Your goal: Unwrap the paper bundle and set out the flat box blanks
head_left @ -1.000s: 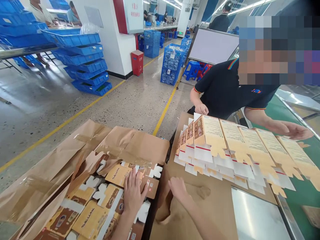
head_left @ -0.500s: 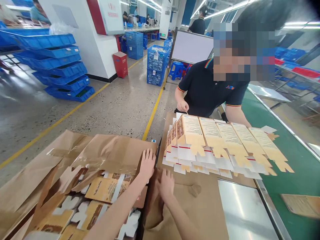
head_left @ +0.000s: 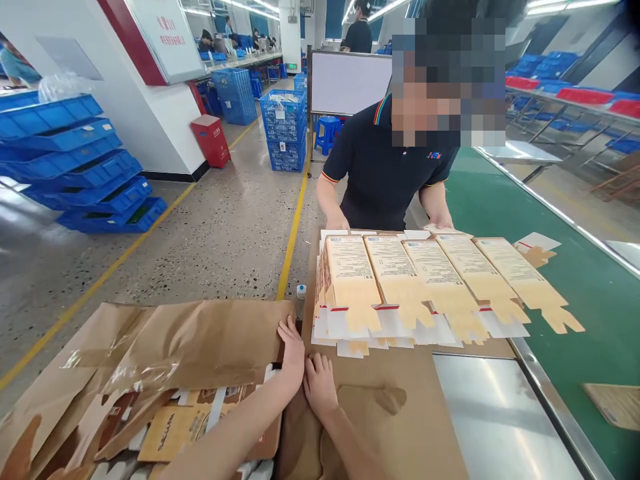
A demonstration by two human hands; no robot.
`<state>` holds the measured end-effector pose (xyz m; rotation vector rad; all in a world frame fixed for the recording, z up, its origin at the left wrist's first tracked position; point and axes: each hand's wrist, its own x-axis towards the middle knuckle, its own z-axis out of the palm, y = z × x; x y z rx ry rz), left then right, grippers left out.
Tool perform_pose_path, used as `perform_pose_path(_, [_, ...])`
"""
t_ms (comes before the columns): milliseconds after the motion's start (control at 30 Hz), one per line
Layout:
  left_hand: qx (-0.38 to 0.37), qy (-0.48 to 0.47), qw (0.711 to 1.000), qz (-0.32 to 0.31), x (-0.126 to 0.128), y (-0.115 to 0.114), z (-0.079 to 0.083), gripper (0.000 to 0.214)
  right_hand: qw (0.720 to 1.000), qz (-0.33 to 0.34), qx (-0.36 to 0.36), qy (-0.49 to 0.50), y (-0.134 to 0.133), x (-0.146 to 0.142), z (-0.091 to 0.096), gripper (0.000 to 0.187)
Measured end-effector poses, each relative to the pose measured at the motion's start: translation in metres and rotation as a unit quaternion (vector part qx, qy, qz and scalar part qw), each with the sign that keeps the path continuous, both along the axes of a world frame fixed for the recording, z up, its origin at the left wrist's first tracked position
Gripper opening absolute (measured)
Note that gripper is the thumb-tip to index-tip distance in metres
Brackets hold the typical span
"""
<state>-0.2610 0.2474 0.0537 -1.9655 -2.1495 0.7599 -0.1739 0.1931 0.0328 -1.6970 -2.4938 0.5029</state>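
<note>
- Head view, writing first: your packaging blanks point(head_left: 413, 273), overlapped in a row, carry dense print too small to read and red strips at the lower edges.
- Yellow-brown boxes point(head_left: 173, 433) have dark stylised lettering, not readable.
- Wall cabinet point(head_left: 167, 47): red Chinese characters, top line ending in what looks like 119.
- Red floor box point(head_left: 211, 141): white marks, illegible. Blue mesh crates point(head_left: 284, 130): white tags, illegible. Co-worker's dark shirt point(head_left: 383, 167): small coloured chest logo, unclear.
- Brown carton point(head_left: 200, 340) is at your lower left, beside the counter point(head_left: 480, 400), boxes inside. Your left hand point(head_left: 293, 347) touches its flap's right end; can't tell if that grip is clamped.
- Your right hand point(head_left: 320, 383) is just beside it, on brown cardboard point(head_left: 395, 440), fingers bent and close together; can't tell whether they pinch it.
- In the way: your left forearm hides part of the boxes; the co-worker's hands are at the blanks' far edge.
- Around: stacked blue trays point(head_left: 85, 167) left, whiteboard point(head_left: 350, 83) behind.
</note>
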Motion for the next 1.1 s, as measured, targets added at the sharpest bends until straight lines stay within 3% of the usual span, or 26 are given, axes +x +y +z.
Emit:
perform_pose_path(133, [-0.016,-0.024,1.0,-0.001,-0.001,-0.003,0.003,0.043,0.999,0.012,0.024,0.02,-0.004,0.003,-0.006,0.017])
perform_pose_path(267, [-0.019,-0.063,0.998,-0.014,-0.008,-0.005,0.017,0.045,0.998,0.014,0.04,0.043,-0.002,0.002,-0.006,0.02])
perform_pose_path(500, [-0.115,-0.119,0.978,-0.125,-0.064,0.011,0.065,0.058,0.997,0.008,0.046,0.069,-0.002,0.0,-0.01,0.023])
perform_pose_path(600, [-0.158,-0.125,0.966,-0.163,-0.078,0.008,0.077,0.066,0.996,0.004,0.044,0.079,-0.001,-0.001,-0.008,0.022])
perform_pose_path(867, [-0.137,-0.045,0.983,-0.112,-0.05,-0.006,0.056,0.063,0.995,0.001,0.035,0.088,0.0,0.0,-0.002,0.019])
perform_pose_path(1100, [-0.116,-0.043,0.984,-0.125,-0.061,-0.013,0.055,0.06,0.996,0.006,0.025,0.08,0.001,0.0,0.0,0.019])
